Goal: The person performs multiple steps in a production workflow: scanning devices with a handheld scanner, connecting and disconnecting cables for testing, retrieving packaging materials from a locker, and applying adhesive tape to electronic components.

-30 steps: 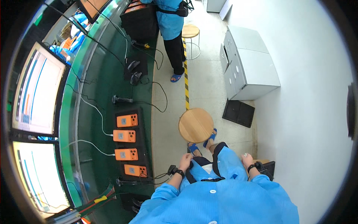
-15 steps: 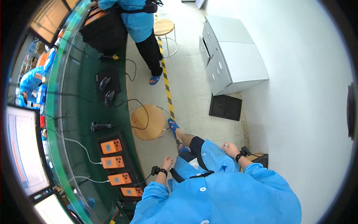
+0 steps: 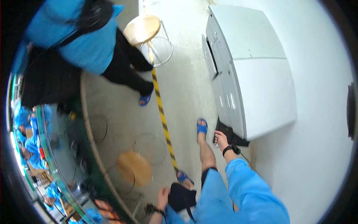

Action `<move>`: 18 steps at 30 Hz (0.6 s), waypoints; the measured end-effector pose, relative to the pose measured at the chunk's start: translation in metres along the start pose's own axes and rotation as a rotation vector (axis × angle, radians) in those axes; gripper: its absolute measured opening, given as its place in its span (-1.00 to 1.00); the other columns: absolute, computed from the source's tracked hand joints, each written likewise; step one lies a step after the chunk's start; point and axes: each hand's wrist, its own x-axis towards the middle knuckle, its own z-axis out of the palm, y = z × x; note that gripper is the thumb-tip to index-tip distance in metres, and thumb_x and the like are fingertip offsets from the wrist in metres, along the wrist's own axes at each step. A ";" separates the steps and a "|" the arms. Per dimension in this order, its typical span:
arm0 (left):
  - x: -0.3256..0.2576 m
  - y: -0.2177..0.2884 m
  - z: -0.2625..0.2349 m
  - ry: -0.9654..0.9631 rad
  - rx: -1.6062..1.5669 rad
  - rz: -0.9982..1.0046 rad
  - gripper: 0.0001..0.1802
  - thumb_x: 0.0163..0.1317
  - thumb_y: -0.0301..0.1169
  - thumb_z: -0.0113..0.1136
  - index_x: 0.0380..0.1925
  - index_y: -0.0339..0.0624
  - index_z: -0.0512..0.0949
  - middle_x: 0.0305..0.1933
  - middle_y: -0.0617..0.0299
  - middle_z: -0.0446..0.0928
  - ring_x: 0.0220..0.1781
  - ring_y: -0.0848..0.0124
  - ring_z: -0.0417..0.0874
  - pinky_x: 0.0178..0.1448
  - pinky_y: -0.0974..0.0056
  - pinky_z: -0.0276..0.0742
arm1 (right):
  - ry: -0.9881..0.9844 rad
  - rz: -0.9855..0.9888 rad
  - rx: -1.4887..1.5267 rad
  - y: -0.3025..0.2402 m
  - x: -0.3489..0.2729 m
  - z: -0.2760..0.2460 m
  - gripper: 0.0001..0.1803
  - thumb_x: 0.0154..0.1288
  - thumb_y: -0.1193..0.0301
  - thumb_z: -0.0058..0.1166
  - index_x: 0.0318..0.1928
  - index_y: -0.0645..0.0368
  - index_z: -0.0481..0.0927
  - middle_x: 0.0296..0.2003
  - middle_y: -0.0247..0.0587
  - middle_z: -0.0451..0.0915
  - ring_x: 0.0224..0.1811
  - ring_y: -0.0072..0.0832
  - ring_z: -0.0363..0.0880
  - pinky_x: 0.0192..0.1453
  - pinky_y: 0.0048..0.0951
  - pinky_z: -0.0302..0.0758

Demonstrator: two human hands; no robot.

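Low in the head view, my left hand (image 3: 163, 197) hangs beside my body near the dark shorts (image 3: 181, 198). Its fingers are loosely curled and a little blurred, with nothing visible in them. Ahead and to the right is my right hand (image 3: 221, 139), closed around something small and pale that I cannot make out. Behind it on the floor is a black tray (image 3: 238, 140), by the foot of the grey cabinet (image 3: 264, 86). Both wrists carry a dark band with a small device on it.
A round wooden stool (image 3: 135, 168) stands left of my legs, another stool (image 3: 142, 30) farther ahead. A person in a blue smock (image 3: 93, 56) stands ahead left at the curved green bench (image 3: 97, 156). Yellow-black tape (image 3: 161, 108) runs along the floor; a white wall (image 3: 320, 93) is right.
I have moved forward: the cabinet, stools and other person appear closer, and the orange phones have slid to the lower edge. My right hand has swung forward, beside the tray.
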 end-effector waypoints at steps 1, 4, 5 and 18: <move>0.015 0.001 0.011 0.032 0.139 -0.052 -0.77 0.35 -0.36 0.03 -0.11 -0.29 0.47 -0.21 0.19 0.56 -0.16 0.43 0.57 -0.01 0.32 0.50 | 0.040 0.028 0.136 -0.011 0.049 0.010 -0.70 0.33 0.38 -0.05 0.03 0.19 0.48 -0.62 -0.37 0.37 -0.65 -0.55 0.35 -0.60 -0.44 0.35; 0.027 0.076 0.058 -0.008 0.450 -0.020 -0.71 0.26 -0.31 0.12 -0.09 -0.25 0.48 -0.11 0.02 0.52 -0.04 0.19 0.53 0.13 0.15 0.41 | 0.204 -0.085 0.471 -0.024 0.165 -0.007 -0.72 0.37 0.22 -0.06 -0.07 0.15 0.46 -0.61 -0.39 0.35 -0.60 -0.55 0.36 -0.51 -0.40 0.39; 0.032 0.077 0.054 0.006 0.601 0.092 -0.68 0.24 -0.32 0.13 -0.07 -0.26 0.47 -0.09 -0.02 0.50 -0.01 0.11 0.51 0.16 0.11 0.38 | 0.255 -0.021 0.646 -0.042 0.175 0.024 -0.72 0.37 0.18 -0.06 -0.13 0.12 0.46 -0.60 -0.39 0.36 -0.59 -0.55 0.36 -0.49 -0.40 0.40; 0.077 0.086 0.131 0.056 0.887 0.024 -0.45 0.13 -0.37 0.17 0.12 -0.37 0.32 0.22 -0.13 0.29 0.27 -0.07 0.29 0.36 0.04 0.17 | 0.243 -0.050 1.052 -0.038 0.238 0.036 -0.81 0.36 0.18 0.00 -0.26 -0.02 0.39 -0.63 -0.41 0.33 -0.67 -0.57 0.31 -0.55 -0.47 0.33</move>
